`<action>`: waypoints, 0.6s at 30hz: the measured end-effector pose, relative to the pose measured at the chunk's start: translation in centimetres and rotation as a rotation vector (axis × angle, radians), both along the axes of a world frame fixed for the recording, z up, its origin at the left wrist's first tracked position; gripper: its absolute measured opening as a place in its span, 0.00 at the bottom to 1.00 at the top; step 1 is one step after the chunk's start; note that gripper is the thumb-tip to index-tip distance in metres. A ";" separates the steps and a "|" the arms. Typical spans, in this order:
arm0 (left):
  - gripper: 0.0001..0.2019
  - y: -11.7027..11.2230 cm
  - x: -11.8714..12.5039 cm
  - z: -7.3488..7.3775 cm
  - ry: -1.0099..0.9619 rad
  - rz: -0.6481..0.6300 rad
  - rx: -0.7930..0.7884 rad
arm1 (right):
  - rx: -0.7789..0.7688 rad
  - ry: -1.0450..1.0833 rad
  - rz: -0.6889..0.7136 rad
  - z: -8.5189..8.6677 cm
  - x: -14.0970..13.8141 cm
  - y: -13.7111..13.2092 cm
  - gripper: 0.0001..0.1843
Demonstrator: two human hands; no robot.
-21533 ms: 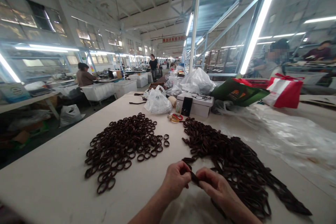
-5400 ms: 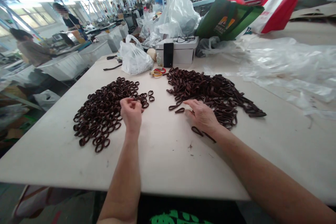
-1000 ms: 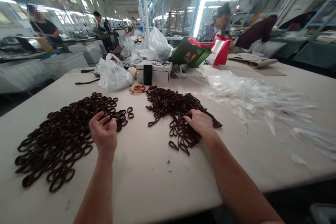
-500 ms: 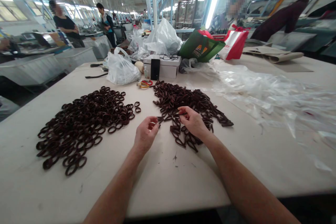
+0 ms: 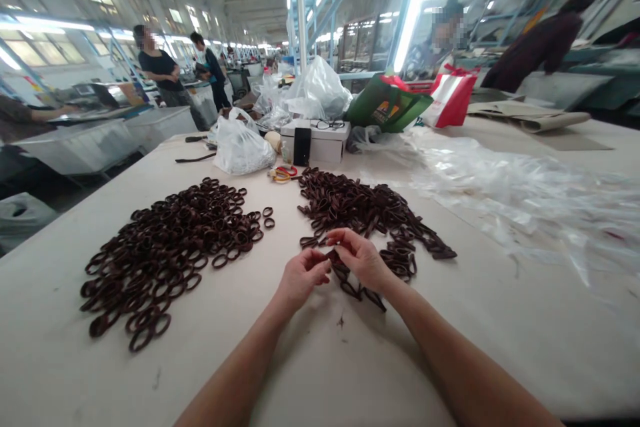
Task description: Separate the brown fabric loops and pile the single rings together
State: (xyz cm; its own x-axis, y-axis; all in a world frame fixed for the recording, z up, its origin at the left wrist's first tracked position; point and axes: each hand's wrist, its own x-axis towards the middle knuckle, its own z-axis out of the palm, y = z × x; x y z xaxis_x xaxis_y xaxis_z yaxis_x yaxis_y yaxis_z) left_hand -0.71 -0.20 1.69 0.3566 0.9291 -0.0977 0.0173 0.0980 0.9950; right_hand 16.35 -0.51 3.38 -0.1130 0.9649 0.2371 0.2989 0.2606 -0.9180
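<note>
One brown loop (image 5: pixel 333 255) is mostly hidden by the left hand (image 5: pixel 299 279) and the right hand (image 5: pixel 364 260), both pinching it.

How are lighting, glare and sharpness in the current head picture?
Head view: the slanting tube light is blown out to white; the plastic sheeting carries bright glare. Same head view: the outer edges look smeared and stretched, and dark detail between the left hand and right hand is hard to make out.
</note>
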 end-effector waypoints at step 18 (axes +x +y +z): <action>0.15 0.3 -0.6 0.1 -0.034 -0.013 -0.073 | -0.069 -0.159 0.071 0.6 0.2 -0.9 0.10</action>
State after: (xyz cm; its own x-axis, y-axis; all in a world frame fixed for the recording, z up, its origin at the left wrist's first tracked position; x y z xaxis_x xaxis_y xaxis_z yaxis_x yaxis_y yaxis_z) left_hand -1.36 0.07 1.78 0.3728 0.9152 -0.1531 -0.0145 0.1707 0.9852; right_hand 16.51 -1.43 3.97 -0.2119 0.9665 0.1446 0.4251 0.2244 -0.8769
